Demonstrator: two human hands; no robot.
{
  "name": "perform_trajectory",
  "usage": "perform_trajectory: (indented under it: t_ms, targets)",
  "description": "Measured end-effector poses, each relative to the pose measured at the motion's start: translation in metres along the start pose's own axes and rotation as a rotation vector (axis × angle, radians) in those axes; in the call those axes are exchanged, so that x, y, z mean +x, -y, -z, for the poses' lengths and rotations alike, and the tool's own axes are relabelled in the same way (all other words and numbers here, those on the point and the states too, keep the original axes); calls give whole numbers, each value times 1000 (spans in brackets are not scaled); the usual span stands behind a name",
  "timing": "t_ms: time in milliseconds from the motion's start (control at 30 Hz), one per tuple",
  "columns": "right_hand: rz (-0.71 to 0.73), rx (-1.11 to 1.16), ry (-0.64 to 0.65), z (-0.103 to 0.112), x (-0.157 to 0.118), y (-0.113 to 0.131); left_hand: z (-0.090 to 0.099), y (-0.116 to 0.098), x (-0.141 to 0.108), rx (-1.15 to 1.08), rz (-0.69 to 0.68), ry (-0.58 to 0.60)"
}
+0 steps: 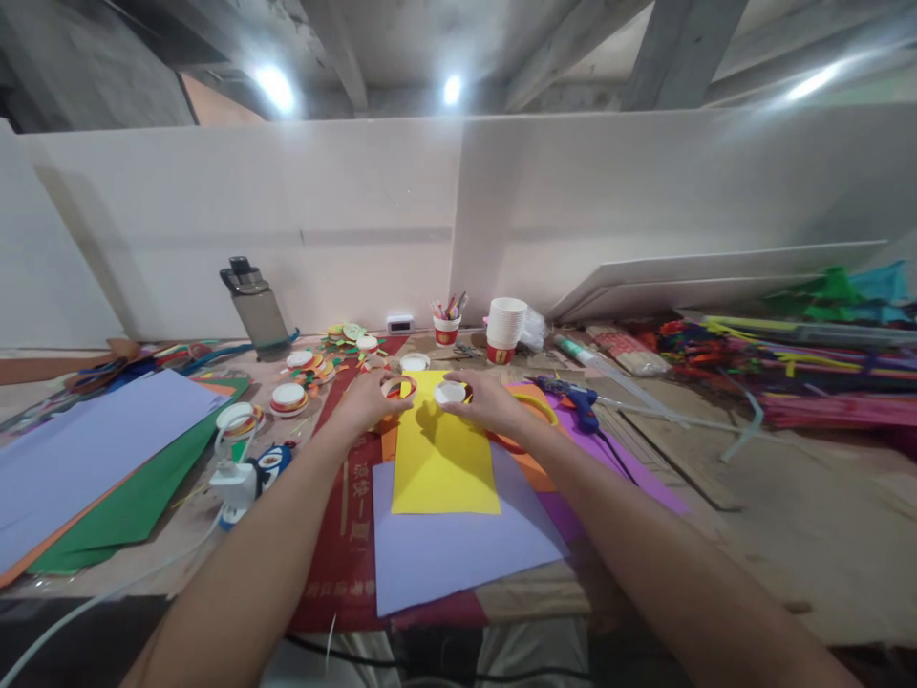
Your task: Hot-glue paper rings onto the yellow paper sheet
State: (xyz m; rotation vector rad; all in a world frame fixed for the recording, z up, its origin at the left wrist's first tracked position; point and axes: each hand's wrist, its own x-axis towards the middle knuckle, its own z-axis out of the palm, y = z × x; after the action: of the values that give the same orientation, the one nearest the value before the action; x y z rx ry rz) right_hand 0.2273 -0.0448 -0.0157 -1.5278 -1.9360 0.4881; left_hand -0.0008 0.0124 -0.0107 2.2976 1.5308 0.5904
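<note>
Tabletop (pixel 823 535): lavender sheet (pixel 430 564) by front edge, yellow sheet (pixel 444 468) overlapping it, looks whole. Cup stack (pixel 505 325) near back edge. Your left hand (pixel 364 403) grips reddish ring (pixel 409 389), your right hand (pixel 493 403) white round piece (pixel 449 393); pieces apart, unjoined.

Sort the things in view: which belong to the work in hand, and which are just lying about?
In the work, judging by the hands:
- ring-shaped piece, in the left hand
- white round piece, in the right hand
- likely the yellow sheet below

Apparently lying about:
- bottle
- white plug
- small clock
</note>
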Motion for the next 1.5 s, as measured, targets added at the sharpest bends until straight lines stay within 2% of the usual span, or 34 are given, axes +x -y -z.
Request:
perform_trajectory:
  t_ms: [133,267,367,433,533,600,667,733,833,1000,1100,1167,1233,1267,1400,1500]
  targets:
    - [8,15,17,0,2,6,1,1,1,1,50,-6]
    - [44,5,152,-7,4,13,3,3,0,95,95,-33]
    - [14,-110,104,-9,4,15,8,5,-1,124,126,-78]
    - [-35,-112,33,-3,1,12,9,4,-2,26,131,-106]
    - [-74,-135,-49,12,-8,4,8,1,-1,-318,98,-60]
    - [-70,-254,-78,21,-17,-5,6,-2,0,-538,89,-2]
    - [-73,-468,-45,27,-29,-15,5,-5,-1,-609,88,2]
    - [-188,-677,67,29,-39,-23,5,-5,-2,-476,98,-63]
    - [-270,-747,206,28,-46,-29,7,-2,-3,-132,141,-107]
    - [-324,-721,248,27,-39,-35,15,3,-5,129,150,-2]
    - [-385,-679,210,30,-37,-38,14,-5,-7,232,116,-136]
    - [-408,-649,158,32,-38,-37,7,-14,-7,169,5,-179]
    - [-401,-632,117,35,-40,-34,-4,-23,-8,55,-142,-76]
    - [-398,-629,104,36,-41,-32,-12,-26,-8,26,-173,-23]
    - [-433,-663,78,37,-39,-28,-37,-34,-9,68,-207,143]
    - [-424,-653,128,34,-35,-35,-34,-33,-8,40,-234,162]
